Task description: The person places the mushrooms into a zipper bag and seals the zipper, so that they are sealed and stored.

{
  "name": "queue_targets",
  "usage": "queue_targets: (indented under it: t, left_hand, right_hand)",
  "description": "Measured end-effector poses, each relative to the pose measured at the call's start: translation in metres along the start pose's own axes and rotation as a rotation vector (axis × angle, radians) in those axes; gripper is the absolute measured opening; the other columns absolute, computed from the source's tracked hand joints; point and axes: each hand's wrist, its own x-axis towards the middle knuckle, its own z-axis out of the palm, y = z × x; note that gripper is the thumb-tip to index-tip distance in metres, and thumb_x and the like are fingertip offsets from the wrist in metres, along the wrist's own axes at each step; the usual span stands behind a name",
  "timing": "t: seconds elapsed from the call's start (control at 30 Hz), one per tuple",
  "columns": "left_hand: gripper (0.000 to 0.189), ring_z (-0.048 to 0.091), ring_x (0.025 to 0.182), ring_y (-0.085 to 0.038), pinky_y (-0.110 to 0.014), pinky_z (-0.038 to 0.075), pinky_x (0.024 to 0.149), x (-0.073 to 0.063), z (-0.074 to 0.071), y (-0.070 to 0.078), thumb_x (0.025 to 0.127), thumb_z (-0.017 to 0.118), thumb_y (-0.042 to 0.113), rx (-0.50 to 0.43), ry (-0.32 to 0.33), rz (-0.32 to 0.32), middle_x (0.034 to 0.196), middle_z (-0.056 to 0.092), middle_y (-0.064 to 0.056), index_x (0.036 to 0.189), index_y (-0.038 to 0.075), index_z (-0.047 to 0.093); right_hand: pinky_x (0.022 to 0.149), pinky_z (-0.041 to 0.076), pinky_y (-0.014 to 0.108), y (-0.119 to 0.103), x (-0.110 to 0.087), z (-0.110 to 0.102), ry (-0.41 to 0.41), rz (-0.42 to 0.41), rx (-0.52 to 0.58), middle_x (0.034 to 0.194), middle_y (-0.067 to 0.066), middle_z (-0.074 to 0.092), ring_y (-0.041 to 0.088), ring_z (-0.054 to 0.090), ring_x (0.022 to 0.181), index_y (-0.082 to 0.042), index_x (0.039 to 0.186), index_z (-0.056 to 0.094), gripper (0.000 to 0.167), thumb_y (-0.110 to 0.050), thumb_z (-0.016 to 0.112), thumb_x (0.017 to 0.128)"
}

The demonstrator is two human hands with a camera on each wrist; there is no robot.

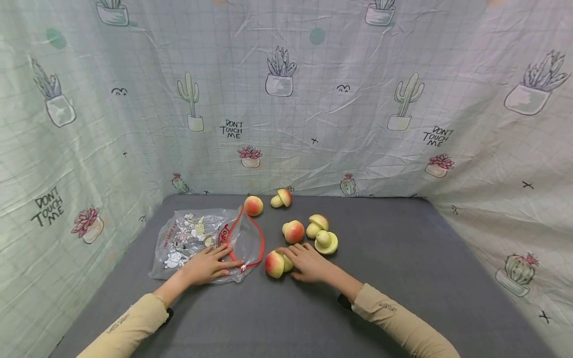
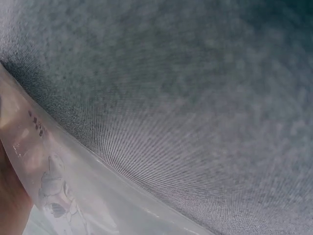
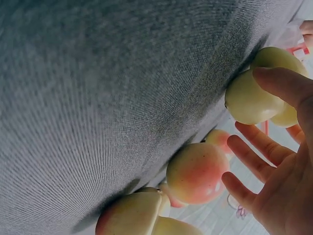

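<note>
Six mushroom-shaped pieces (image 1: 294, 232) lie near one bag (image 1: 201, 229).

Six mushroom-shaped pieces (image 1: 253, 205) (image 1: 283, 198) (image 1: 294, 231) (image 1: 317, 226) (image 1: 327, 242) (image 1: 274, 264), one bag (image 1: 199, 236), two hands (image 1: 210, 266) (image 1: 311, 263)

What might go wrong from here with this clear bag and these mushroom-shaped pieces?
The gripped mushroom-shaped piece might slip or roll from the right hand, given its rounded shape. The thin plastic bag under the left hand could slide or crumple. A neighbouring piece close to the right hand may get knocked.
</note>
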Motion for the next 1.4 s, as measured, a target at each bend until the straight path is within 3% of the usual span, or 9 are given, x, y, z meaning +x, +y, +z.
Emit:
queue_targets:
  t: [0.23,0.6,0.77,1.4]
  left_hand:
    - [0.048,0.035,0.128,-0.037,-0.061,0.033,0.093,0.002,-0.002,0.001,0.083,0.047,0.053,-0.094,-0.087,-0.055,0.137,0.04,-0.017,0.128,0.037,0.046]
    - [0.051,0.036,0.126,-0.038,-0.063,0.033,0.091,0.002,-0.003,0.005,0.081,0.051,0.052,-0.088,-0.066,-0.05,0.136,0.04,-0.019,0.128,0.033,0.047]
    - [0.051,0.033,0.129,-0.037,-0.062,0.032,0.094,0.002,-0.002,0.006,0.083,0.048,0.052,-0.074,-0.098,-0.069,0.138,0.037,-0.018,0.13,0.034,0.044]
    - [0.051,0.033,0.128,-0.038,-0.062,0.031,0.094,0.002,-0.003,0.007,0.084,0.047,0.051,-0.082,-0.121,-0.072,0.138,0.037,-0.018,0.131,0.034,0.043]
  right_hand:
    - [0.082,0.042,0.035,-0.001,0.004,0.002,0.029,0.003,0.003,0.114,-0.003,0.053,0.015,0.049,0.101,-0.017,0.13,0.036,0.068,-0.035,0.07,0.073]
    - [0.08,0.043,0.032,-0.006,0.013,0.003,0.007,0.001,-0.015,0.113,-0.002,0.051,0.015,0.053,0.096,-0.013,0.123,0.038,0.061,-0.034,0.069,0.074]
    - [0.08,0.043,0.032,-0.006,0.013,0.003,0.002,0.005,-0.001,0.114,-0.002,0.05,0.015,0.051,0.097,-0.012,0.124,0.037,0.061,-0.032,0.068,0.075]
    - [0.071,0.037,0.029,-0.007,0.025,0.005,0.089,0.007,-0.017,0.108,-0.002,0.049,0.015,0.045,0.094,-0.013,0.121,0.04,0.063,-0.031,0.067,0.068]
